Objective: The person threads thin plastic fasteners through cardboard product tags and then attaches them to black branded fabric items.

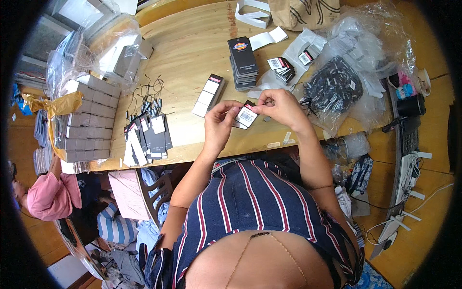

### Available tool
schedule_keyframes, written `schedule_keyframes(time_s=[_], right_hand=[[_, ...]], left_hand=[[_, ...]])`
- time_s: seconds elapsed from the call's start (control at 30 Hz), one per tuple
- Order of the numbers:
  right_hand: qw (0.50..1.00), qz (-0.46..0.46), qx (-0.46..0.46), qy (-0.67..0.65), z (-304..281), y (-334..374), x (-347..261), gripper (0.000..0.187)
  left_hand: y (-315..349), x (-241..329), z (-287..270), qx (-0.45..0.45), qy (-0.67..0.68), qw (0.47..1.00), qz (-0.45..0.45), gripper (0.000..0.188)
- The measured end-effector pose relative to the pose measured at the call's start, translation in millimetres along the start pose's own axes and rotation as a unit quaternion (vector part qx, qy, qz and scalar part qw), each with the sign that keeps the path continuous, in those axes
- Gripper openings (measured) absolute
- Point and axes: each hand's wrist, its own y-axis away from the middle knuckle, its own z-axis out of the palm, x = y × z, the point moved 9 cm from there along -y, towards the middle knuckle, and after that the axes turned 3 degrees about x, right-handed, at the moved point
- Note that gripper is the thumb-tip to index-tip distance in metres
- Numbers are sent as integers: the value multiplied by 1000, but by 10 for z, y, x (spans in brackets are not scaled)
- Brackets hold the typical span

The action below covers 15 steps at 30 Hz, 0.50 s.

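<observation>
Between my two hands, above the wooden table's near edge, is a small hang tag (247,116) with a black and red top and a white barcode label. My left hand (220,126) pinches its left side, thumb against fingers. At its upper right corner, my right hand (284,111) is closed with the fingertips together. Whether a cord is in the fingers is too small to tell. Just beyond stands a stack of long white-labelled tags (209,94), beside a taller stack of black tags (243,62). More small barcode tags (284,72) lie behind my right hand.
On the left lie corded black tags (151,137) near stacked white boxes (89,120). A clear plastic bag of black cords (334,86) sits right, by crumpled plastic (370,43). A paper bag (303,14) stands at the back. A person in pink (53,195) is at far left.
</observation>
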Motion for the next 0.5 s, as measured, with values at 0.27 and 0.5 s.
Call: schedule_keyframes(time_s=[0.27,0.5], right_hand=[[994,-22,27,-102,198,-74,63,15],[983,-10,-1,-183,201,-155,311,16]], left_hand=[[53,74,-151,37,-24,999,26,24],[2,-127,-315,58,-64,996,9,21]])
